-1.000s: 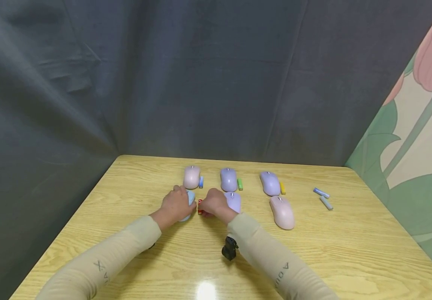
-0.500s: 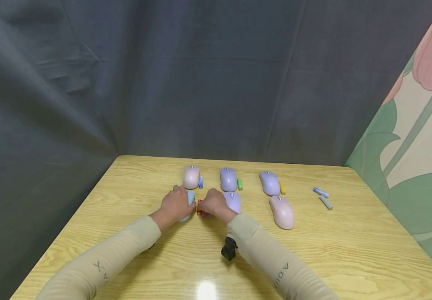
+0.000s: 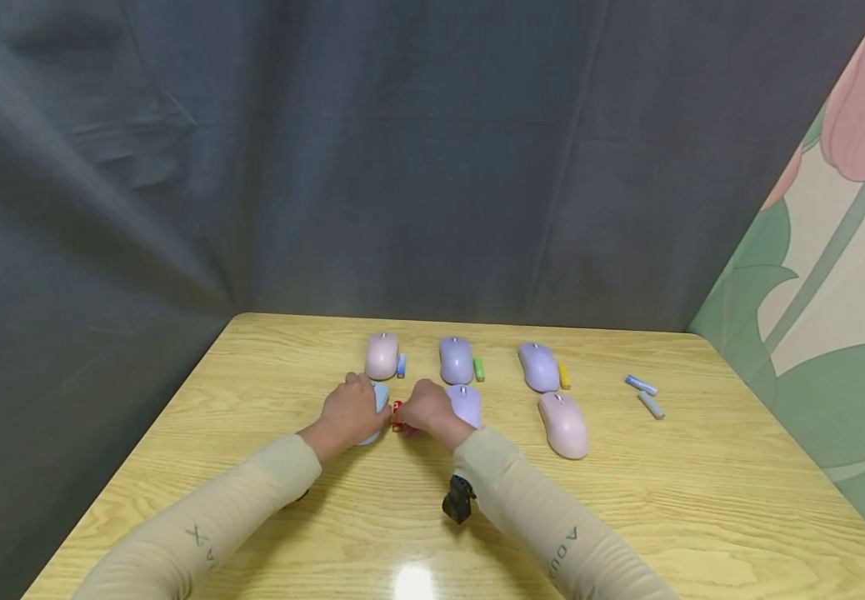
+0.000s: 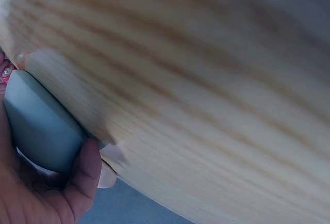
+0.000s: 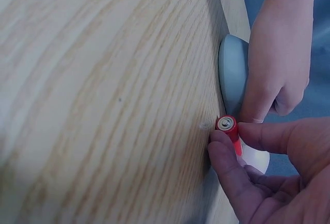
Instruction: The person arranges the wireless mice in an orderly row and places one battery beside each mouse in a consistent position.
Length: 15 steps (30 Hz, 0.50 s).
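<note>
My left hand (image 3: 350, 410) grips a light blue computer mouse (image 4: 44, 121) that sits on the table, its fingers and thumb curled over the sides. Just to the right of that mouse, a red battery (image 5: 227, 124) lies on the wood with its metal end showing in the right wrist view. Thumb and fingertips of my right hand (image 3: 430, 406) pinch this battery. A lilac mouse (image 3: 466, 404) sits directly to the right of the right hand, which partly covers it.
Behind stand a pale pink mouse (image 3: 382, 357) with a blue battery (image 3: 401, 367), a purple mouse (image 3: 456, 361) with a green battery (image 3: 479, 370), and another purple mouse (image 3: 539, 367) by a yellow battery (image 3: 564, 376). A pink mouse (image 3: 563, 425) and two loose batteries (image 3: 652, 405) lie rightward.
The red battery has shifted very slightly left toward the light blue mouse, still pinched by my right hand. The left hand keeps its grip in the same place.
</note>
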Motion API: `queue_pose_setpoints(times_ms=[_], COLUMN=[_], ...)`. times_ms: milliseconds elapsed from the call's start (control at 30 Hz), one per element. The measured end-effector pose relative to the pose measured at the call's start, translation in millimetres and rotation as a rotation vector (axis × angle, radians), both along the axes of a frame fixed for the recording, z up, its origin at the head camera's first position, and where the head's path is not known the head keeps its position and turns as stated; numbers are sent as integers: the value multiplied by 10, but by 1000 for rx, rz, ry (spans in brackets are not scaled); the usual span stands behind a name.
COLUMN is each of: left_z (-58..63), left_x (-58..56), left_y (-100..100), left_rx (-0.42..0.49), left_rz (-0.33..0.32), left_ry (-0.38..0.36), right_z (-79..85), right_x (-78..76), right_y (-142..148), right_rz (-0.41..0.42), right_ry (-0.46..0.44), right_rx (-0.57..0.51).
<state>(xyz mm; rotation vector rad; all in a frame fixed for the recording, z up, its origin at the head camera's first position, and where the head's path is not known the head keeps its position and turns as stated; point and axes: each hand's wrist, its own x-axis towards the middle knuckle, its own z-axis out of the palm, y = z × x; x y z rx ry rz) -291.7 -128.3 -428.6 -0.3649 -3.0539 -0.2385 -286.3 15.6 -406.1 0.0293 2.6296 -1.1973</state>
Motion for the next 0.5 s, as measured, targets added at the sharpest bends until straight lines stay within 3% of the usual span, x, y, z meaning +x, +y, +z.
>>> queue_pose_setpoints(times_ms=[500], left_z=[-32], left_x=[-18], left_y=[-6], left_rx=[-21], left_rz=[-8], left_ry=[4], right_z=[7], right_x=[27], right_y=[11], right_rz=[9], right_ry=[5], right_rx=[5])
